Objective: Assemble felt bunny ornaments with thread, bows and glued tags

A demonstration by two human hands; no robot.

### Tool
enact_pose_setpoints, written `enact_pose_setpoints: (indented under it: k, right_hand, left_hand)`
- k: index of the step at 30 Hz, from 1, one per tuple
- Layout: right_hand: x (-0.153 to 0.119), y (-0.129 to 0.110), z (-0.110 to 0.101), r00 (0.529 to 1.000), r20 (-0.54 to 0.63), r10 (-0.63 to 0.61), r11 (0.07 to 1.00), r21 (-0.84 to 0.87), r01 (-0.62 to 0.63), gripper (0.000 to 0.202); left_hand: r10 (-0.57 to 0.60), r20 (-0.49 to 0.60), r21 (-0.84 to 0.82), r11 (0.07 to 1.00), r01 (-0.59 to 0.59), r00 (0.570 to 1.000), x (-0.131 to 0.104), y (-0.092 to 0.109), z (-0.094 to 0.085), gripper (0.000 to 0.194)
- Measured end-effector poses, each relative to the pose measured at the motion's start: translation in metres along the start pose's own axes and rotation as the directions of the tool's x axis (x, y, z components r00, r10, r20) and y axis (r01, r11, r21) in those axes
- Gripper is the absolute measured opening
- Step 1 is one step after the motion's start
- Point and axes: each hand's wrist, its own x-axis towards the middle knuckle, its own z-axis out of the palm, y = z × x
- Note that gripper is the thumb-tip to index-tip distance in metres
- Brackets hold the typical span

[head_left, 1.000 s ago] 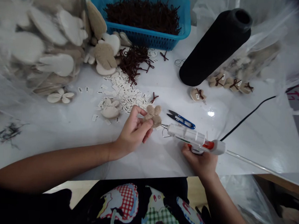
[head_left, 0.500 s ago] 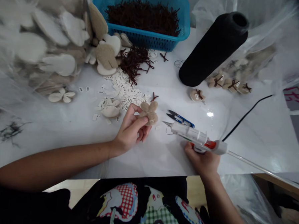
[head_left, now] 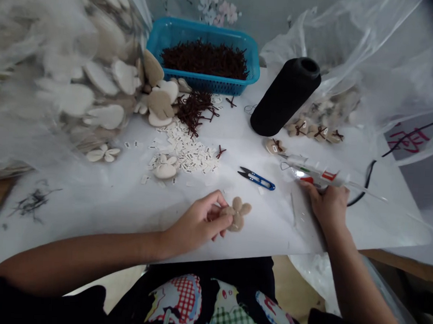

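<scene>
Between the thumb and fingers of my left hand (head_left: 208,219) is a beige plush bunny head (head_left: 237,216), its ears pointing up and to the right, held low over the table's front part. Off to the right, my right hand (head_left: 328,201) is wrapped round a glue gun (head_left: 315,176) with a clear glue stick running out of its back. The gun's nozzle points left, close to a small plush piece with a brown bow (head_left: 275,146). Blue thread snips (head_left: 256,178) lie between the two hands. A single brown bow (head_left: 221,151) rests beside a pile of small white labels (head_left: 188,151).
A blue basket (head_left: 255,70) of brown bows stands at the back. Right of it leans a black thread cone (head_left: 285,98). Bags of plush pieces (head_left: 106,115) fill the left; finished bow pieces (head_left: 319,132) lie at right. A black cable (head_left: 368,182) trails from the gun.
My right hand has carried the glue gun right and away from the plush piece. My left hand has come nearer the table's front edge and turned the bunny head. The view has shifted.
</scene>
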Motion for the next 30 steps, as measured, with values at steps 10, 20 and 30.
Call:
enact_pose_setpoints:
  k: [10,20,30]
  right_hand:
    - [-0.065,-0.050,-0.034,0.857,-0.512,0.065,0.794,0.547,0.266,0.016]
    - [0.021,-0.256,-0.029,0.622,0.194,-0.758,0.630,0.462,0.624,0.035]
    - [0.026,-0.264,-0.030,0.511,0.187,-0.839,0.489,0.670,0.559,0.018]
  left_hand:
    - [0.071,-0.232,0.197,0.980,-0.025,0.970,-0.018,0.013,-0.045,0.021]
    - [0.479,-0.676,0.176,0.842,-0.509,0.560,-0.008,0.004,-0.106,0.029]
    - [0.440,-0.645,0.137,0.871,-0.472,0.625,-0.016,0.001,-0.119,0.024]
